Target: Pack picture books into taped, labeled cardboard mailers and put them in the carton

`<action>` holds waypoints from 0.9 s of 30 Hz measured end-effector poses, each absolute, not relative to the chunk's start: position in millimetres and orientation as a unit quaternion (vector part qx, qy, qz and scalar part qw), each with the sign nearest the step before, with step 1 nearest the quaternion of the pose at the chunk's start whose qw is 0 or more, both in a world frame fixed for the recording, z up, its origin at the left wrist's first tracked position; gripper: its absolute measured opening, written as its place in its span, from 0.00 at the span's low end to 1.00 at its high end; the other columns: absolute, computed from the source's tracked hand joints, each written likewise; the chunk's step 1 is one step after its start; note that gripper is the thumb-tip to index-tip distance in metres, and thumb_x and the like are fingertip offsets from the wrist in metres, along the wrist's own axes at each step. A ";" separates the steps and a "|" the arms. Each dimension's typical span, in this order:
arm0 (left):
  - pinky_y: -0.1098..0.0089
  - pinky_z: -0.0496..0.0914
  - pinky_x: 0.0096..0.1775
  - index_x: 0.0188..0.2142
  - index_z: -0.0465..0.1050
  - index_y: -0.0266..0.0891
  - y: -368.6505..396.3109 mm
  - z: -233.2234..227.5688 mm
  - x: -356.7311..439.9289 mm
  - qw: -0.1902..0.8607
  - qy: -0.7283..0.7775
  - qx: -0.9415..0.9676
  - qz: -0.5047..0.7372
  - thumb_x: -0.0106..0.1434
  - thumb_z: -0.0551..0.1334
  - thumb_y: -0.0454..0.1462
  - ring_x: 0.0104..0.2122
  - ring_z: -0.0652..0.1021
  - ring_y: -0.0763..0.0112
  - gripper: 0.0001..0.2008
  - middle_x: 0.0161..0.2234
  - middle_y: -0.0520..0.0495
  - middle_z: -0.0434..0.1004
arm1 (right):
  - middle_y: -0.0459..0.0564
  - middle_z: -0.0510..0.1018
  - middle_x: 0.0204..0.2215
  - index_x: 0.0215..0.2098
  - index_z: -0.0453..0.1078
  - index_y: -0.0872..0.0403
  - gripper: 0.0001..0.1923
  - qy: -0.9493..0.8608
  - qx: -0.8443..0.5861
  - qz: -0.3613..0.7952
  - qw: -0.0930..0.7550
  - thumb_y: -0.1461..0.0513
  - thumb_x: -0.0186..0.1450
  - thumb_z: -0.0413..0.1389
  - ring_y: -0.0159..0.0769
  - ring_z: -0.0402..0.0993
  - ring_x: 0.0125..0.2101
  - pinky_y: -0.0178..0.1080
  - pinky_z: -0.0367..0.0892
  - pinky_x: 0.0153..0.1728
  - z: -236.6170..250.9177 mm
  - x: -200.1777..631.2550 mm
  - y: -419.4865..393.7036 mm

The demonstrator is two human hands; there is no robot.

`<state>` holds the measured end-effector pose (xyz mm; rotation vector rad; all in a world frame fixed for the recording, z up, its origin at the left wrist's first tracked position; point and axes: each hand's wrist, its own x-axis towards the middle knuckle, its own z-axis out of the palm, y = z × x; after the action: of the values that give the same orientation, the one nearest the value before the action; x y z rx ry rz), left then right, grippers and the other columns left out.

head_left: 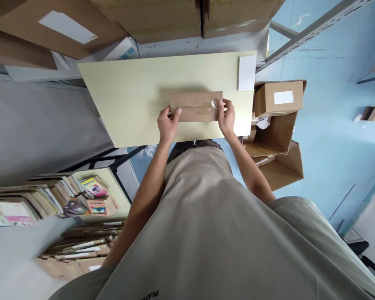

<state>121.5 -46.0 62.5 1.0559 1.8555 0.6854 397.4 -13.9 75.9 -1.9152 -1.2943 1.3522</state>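
Note:
A long brown cardboard box [195, 102] is held level over the pale yellow tabletop [125, 91], with a seam running along its upper face. My left hand [169, 123] grips its left end, thumb on top and fingers curled round the edge. At the opposite end my right hand [226, 116] closes on the box, the thumb beside a loose shiny bit of clear tape [214, 104]. The undersides of the fingers are hidden. Whether the box touches the tabletop I cannot tell. A white rectangular pad or box [246, 73] lies at the table's far right corner.
Large cartons [162, 18] stand along the back on a grey shelf. Right of the table are open cardboard boxes [279, 133] and a labelled carton [284, 98]. At lower left, several books [46, 193] sit on a stand, above a box of flattened cardboard [81, 246].

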 end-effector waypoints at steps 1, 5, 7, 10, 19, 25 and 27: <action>0.59 0.82 0.61 0.53 0.85 0.42 -46.0 62.4 122.4 0.420 0.755 0.418 0.280 0.77 0.69 0.61 0.57 0.88 0.52 0.26 0.51 0.37 0.89 | 0.61 0.74 0.77 0.77 0.69 0.44 0.49 -0.468 -0.693 0.496 0.234 0.26 0.81 0.31 0.63 0.63 0.82 0.69 0.66 0.80 75.9 398.0 -14.1; 0.58 0.83 0.61 0.52 0.85 0.42 -46.6 62.6 125.2 0.401 0.763 0.418 0.287 0.75 0.70 0.65 0.56 0.88 0.52 0.29 0.51 0.37 0.90 | 0.60 0.74 0.77 0.80 0.70 0.44 0.54 -0.487 -0.688 0.488 0.228 0.27 0.80 0.23 0.60 0.62 0.83 0.67 0.62 0.83 74.1 401.1 -15.6; 0.59 0.83 0.61 0.51 0.85 0.42 -47.0 62.7 125.3 0.400 0.762 0.423 0.284 0.75 0.70 0.67 0.57 0.88 0.52 0.31 0.50 0.37 0.90 | 0.59 0.74 0.77 0.81 0.69 0.43 0.56 -0.508 -0.688 0.472 0.214 0.25 0.79 0.23 0.59 0.63 0.83 0.66 0.65 0.82 73.3 402.6 -15.6; 0.59 0.83 0.60 0.50 0.85 0.43 -47.1 61.9 124.4 0.403 0.760 0.426 0.281 0.75 0.69 0.68 0.56 0.89 0.52 0.31 0.48 0.37 0.90 | 0.58 0.73 0.79 0.82 0.68 0.42 0.57 -0.522 -0.674 0.483 0.199 0.22 0.77 0.28 0.61 0.64 0.82 0.67 0.70 0.78 72.7 406.1 -13.8; 0.59 0.83 0.60 0.50 0.86 0.42 -46.2 61.6 124.7 0.395 0.766 0.419 0.285 0.76 0.72 0.64 0.53 0.90 0.54 0.28 0.49 0.38 0.91 | 0.58 0.73 0.79 0.83 0.67 0.42 0.49 -0.465 -0.670 0.539 0.212 0.26 0.81 0.36 0.62 0.64 0.82 0.66 0.72 0.77 69.4 409.7 -11.8; 0.60 0.83 0.59 0.51 0.85 0.42 -48.0 59.6 125.2 0.395 0.765 0.419 0.289 0.77 0.71 0.62 0.55 0.89 0.55 0.26 0.49 0.38 0.90 | 0.56 0.70 0.82 0.82 0.66 0.37 0.47 -0.500 -0.629 0.570 0.168 0.24 0.78 0.45 0.65 0.65 0.81 0.64 0.82 0.67 63.4 414.7 -9.6; 0.60 0.83 0.59 0.51 0.85 0.43 -48.8 58.0 125.0 0.398 0.762 0.419 0.293 0.76 0.71 0.62 0.54 0.89 0.55 0.26 0.49 0.39 0.90 | 0.57 0.70 0.81 0.82 0.66 0.38 0.48 -0.500 -0.632 0.570 0.160 0.23 0.77 0.47 0.64 0.67 0.80 0.63 0.82 0.67 61.1 415.6 -8.0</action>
<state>125.0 -48.8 58.0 1.0605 1.9292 0.7406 415.6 -8.0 61.1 -1.8069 -1.4274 1.6295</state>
